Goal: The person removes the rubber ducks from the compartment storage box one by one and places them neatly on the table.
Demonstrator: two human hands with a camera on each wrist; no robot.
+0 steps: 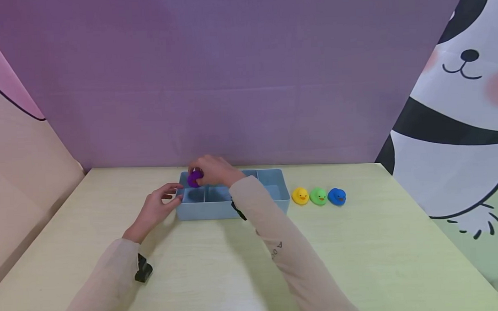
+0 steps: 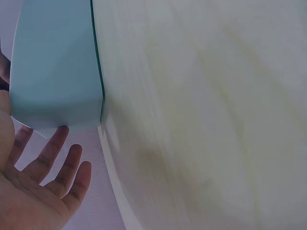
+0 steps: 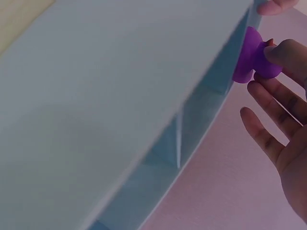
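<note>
A light blue divided box (image 1: 201, 211) sits mid-table. My right hand (image 1: 214, 172) reaches over its far left compartment and pinches a purple rubber duck (image 1: 194, 178) just above it. The right wrist view shows the purple duck (image 3: 253, 57) held between fingertip and thumb beside the box wall (image 3: 120, 96). My left hand (image 1: 158, 205) lies open at the box's left end, fingers straight against its corner. In the left wrist view those fingers (image 2: 53, 155) spread just below the box corner (image 2: 57, 76).
A yellow duck (image 1: 300, 196), a green duck (image 1: 318, 196) and a blue duck (image 1: 336, 196) stand in a row right of the box on the pale green table (image 1: 360, 261). A purple wall stands behind; a panda panel (image 1: 457, 111) is at right.
</note>
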